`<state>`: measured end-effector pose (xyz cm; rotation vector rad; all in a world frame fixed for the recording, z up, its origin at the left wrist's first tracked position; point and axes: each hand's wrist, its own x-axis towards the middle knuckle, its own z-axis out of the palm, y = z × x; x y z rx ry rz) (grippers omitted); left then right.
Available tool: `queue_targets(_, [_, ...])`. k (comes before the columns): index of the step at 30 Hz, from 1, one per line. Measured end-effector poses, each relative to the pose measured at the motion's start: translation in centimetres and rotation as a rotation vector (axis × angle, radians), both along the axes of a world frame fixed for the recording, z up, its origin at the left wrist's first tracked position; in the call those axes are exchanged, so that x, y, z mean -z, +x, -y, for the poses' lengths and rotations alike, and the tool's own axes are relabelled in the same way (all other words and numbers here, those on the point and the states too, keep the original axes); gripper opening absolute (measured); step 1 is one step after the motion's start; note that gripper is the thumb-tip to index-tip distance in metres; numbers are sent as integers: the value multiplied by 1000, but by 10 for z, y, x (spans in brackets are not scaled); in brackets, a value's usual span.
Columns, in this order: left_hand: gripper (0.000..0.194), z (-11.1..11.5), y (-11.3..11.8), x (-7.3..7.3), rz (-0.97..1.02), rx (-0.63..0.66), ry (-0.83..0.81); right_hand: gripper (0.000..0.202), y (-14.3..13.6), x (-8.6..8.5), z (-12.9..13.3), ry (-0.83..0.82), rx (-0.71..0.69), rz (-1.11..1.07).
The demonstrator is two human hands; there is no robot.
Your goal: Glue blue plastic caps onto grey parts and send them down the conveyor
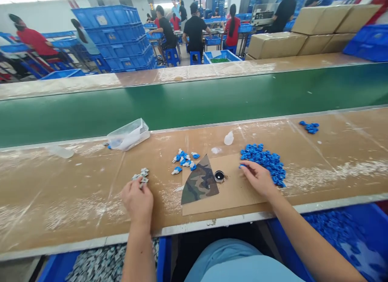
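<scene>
My left hand [138, 197] is at the small pile of grey parts [143, 173], its fingertips bent down onto them; whether it grips one is hidden. My right hand [257, 177] pinches a small blue part [241, 166] at the left edge of the heap of blue parts [266, 160]. Between the hands, a camouflage-patterned piece [200, 183] and a small round black container [219, 176] lie on a cardboard sheet [233, 197]. Behind the camouflage piece sits a group of joined blue and grey-white parts [184, 160].
A clear plastic box [129, 135] lies near the green conveyor belt [194, 102]. Below the table edge are a bin of grey parts [100, 263] and a bin of blue parts [342, 233]. Several people sit working beyond the belt.
</scene>
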<state>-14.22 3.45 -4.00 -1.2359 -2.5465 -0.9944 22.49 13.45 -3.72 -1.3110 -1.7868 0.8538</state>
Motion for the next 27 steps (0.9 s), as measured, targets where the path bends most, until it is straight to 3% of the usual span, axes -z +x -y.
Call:
queue_targets(4, [19,6,-11,5,-19,82,-26,36,-16,-11,8,-302,-193,-302])
queue_targets(7, [19,7,-13,6,-44,127,-57,32,-24,-17,11,-359,-276,-338])
queue_targets(10, [21,7,-9,3,-69,136,-84,29,-28,-19,13,-246,-276,-266])
queue_targets(18, [29,11,9,0,-34,188,-103,15,-32,-23,11,278,-343,160])
queue_targets(23, [29,14,18,5,20,258,-69,16,-34,-23,9,367,-364,223])
queue_targets(27, [24,16,17,7,62,312,-37,16,-34,-24,9,336,-373,235])
